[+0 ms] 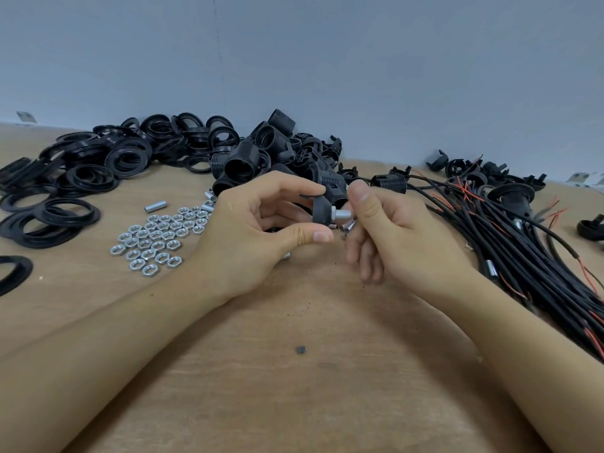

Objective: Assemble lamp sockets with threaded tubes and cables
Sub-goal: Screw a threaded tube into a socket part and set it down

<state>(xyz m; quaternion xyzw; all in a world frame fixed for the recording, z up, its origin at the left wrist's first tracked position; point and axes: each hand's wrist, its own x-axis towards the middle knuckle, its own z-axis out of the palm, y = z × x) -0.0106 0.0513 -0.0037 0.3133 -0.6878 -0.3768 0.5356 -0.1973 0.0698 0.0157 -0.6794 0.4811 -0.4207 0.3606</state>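
Just above the middle of the wooden tabletop [294, 403], the left hand [258, 230] pinches a small black plastic socket cap [321, 210] between thumb and fingertips. A short silver threaded metal tube [342, 213] sticks out sideways, long axis pointing straight at the right hand [389, 230], which is clearly nearer that end. Its fingers are curled at the tube's tip, looks like it's gripping it to twist, and a couple of spare tubes seem tucked in its palm.
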